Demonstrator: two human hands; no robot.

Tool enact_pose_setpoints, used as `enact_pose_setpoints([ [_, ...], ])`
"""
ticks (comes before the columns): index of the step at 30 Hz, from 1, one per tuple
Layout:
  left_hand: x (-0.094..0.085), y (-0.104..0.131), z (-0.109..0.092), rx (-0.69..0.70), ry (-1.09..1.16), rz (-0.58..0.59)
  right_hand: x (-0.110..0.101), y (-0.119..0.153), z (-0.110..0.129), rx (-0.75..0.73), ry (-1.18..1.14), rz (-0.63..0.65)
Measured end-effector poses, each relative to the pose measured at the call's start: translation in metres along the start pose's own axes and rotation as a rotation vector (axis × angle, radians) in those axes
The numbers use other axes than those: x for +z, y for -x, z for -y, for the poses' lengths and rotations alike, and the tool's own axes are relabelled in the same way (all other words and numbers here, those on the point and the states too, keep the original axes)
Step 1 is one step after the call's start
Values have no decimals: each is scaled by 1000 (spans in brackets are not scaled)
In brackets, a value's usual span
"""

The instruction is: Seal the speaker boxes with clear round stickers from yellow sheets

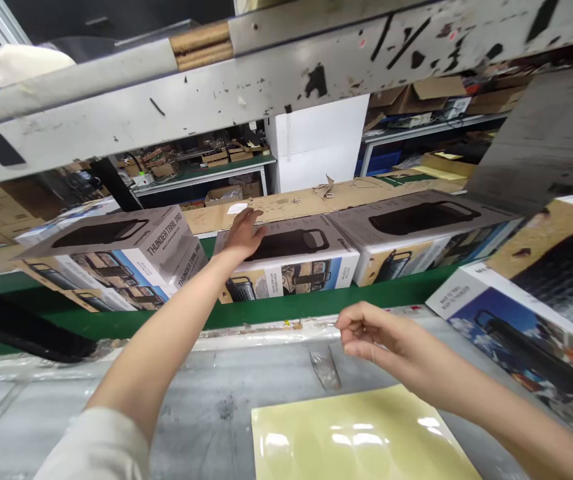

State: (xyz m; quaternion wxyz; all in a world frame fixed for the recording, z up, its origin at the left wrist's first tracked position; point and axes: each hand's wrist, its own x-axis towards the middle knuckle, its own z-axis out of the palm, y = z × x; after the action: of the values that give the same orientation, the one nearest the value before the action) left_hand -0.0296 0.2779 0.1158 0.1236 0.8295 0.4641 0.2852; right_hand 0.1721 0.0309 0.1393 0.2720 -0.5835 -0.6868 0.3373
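My left hand [243, 237] reaches over the left end of the middle printed carton [286, 241]. Its fingers are apart and nothing shows in them; whether it touches the carton top I cannot tell. Closer to me, my right hand [381, 337] hovers above the grey worktop with thumb and fingertips pinched together. What they hold, if anything, is too small to make out. Below it lies a glossy pale yellow sheet [356, 440] with faint round shapes. A small clear strip [325, 367] lies on the worktop beside the right fingertips.
Stacked cartons [116, 247] marked "Thunder Trail Pro" stand left on the green conveyor belt [266, 307]; another carton [421, 223] stands right of the middle one. Large cartons [521, 333] crowd the right side. A scuffed white beam [266, 73] crosses overhead, and a black post [21, 327] stands left.
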Motion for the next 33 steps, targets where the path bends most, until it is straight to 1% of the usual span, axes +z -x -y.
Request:
enact_pose_setpoints([
  [1, 7, -28, 6, -42, -26, 26, -5, -15, 2, -38, 8, -26],
  [2, 15, -49, 11, -71, -48, 69, -9, -31, 4, -73, 18, -53],
  [3, 24, -64, 15, -76, -56, 113, -13, -47, 5, -105, 29, -76],
  [4, 32, -73, 19, -67, -58, 150, -17, -65, 5, -133, 39, -97],
  [5, 39, -78, 24, -60, -66, 185, -22, -83, 4, -162, 46, -114],
  [7, 48, -77, 33, -52, -84, 232, -29, -123, -1, -213, 76, -138],
  [8, 49, -74, 38, -48, -91, 244, -33, -145, -5, -232, 95, -146],
  [11, 45, -63, 55, -25, -91, 274, -37, -210, -15, -294, 150, -154],
  [14, 40, -55, 67, -24, -93, 280, -32, -269, -22, -345, 159, -120],
  [17, 41, -50, 70, -37, -108, 261, -22, -311, -28, -367, 187, -68],
  [20, 44, -47, 71, -33, -119, 253, -13, -331, -34, -381, 232, -26],
  [26, 48, -47, 79, -14, -136, 242, -4, -346, -47, -364, 301, -19],
  [28, 48, -46, 82, -8, -136, 237, -4, -349, -50, -346, 344, -49],
  [30, 48, -46, 83, -9, -135, 232, -5, -348, -52, -336, 396, -115],
  [32, 47, -45, 83, -12, -131, 228, -4, -342, -53, -352, 447, -171],
  [33, 46, -44, 83, -14, -129, 226, -4, -337, -52, -372, 464, -176],
])
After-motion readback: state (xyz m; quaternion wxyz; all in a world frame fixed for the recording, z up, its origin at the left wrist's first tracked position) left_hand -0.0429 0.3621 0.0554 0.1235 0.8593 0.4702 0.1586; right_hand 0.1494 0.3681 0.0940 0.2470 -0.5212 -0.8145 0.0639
